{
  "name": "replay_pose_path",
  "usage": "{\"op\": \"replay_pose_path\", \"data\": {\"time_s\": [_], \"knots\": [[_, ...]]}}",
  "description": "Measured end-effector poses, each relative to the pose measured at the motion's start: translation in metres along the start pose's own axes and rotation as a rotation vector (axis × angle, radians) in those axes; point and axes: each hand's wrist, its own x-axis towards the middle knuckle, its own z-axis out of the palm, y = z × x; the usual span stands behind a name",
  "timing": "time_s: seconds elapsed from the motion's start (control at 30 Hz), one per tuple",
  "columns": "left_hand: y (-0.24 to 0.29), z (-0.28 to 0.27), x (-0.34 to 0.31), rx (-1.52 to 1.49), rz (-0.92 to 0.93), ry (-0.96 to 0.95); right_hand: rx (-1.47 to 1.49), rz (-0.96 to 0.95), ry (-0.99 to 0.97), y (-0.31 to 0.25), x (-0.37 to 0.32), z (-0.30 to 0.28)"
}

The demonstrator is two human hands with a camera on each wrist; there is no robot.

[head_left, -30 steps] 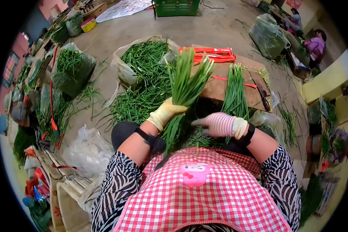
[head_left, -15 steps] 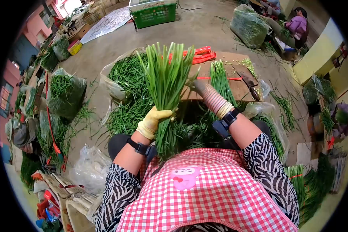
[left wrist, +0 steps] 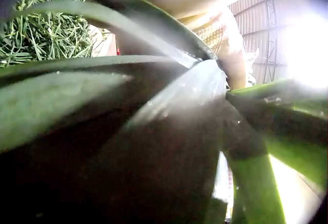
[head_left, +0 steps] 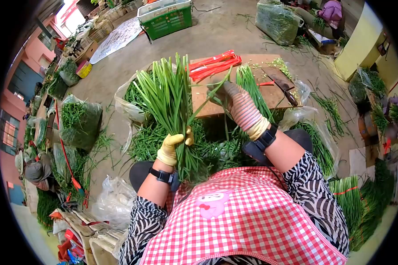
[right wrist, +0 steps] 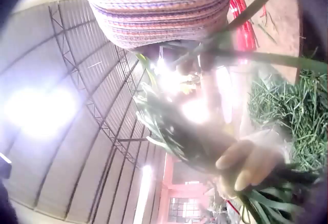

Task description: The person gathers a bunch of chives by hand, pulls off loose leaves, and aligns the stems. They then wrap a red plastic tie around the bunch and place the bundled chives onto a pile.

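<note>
In the head view the left hand, in a yellow glove, grips a bunch of green stalks low down, pale ends pointing up and away. To its right, the right hand, in a striped glove with dark fingertips, pinches a few loose green blades beside the bunch. The right wrist view shows the striped glove above and the left hand's fingers curled round the bunch. Leaves fill most of the left wrist view. A second bunch lies on the board.
Red strips and a dark-handled knife lie on the board. Beyond the hands is a plastic bag of loose greens. A green crate stands on the floor. Tied bunches lie at right; another person sits far right.
The right hand has moved up from near the lap to the bunch's right side and now pinches blades. The left hand has shifted left with the bunch, which is more spread out.
</note>
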Motion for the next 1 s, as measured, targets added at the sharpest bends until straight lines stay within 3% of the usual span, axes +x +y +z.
{"op": "replay_pose_path", "data": {"time_s": [0.23,0.37,0.5,0.63,0.67,0.83,0.9,0.93,1.0], "knots": [[0.000,0.008,-0.001,-0.031,0.014,0.045,0.071,-0.085,0.033,-0.019,-0.014,0.024],[-0.002,0.012,-0.001,-0.086,-0.018,0.099,0.302,-0.035,0.145,-0.021,-0.023,0.028],[0.001,0.018,-0.001,0.054,0.006,0.142,0.089,-0.064,0.158,-0.008,-0.011,0.015],[0.000,0.020,0.003,0.301,-0.033,0.149,0.167,0.148,0.278,0.007,0.023,0.002],[0.001,0.023,0.005,0.306,-0.068,0.083,-0.073,0.138,0.212,0.012,0.029,0.003],[-0.010,0.036,0.010,0.304,-0.138,0.062,-1.191,-0.325,0.043,0.059,0.055,-0.031],[-0.015,0.035,0.013,0.266,-0.117,0.106,-0.766,-0.160,0.081,0.056,0.051,-0.023],[-0.016,0.036,0.016,0.267,-0.099,0.121,-0.120,0.102,0.147,0.020,0.019,0.026],[-0.019,0.040,0.020,0.257,-0.051,0.164,0.092,0.191,0.027,0.041,0.019,0.018]]}}
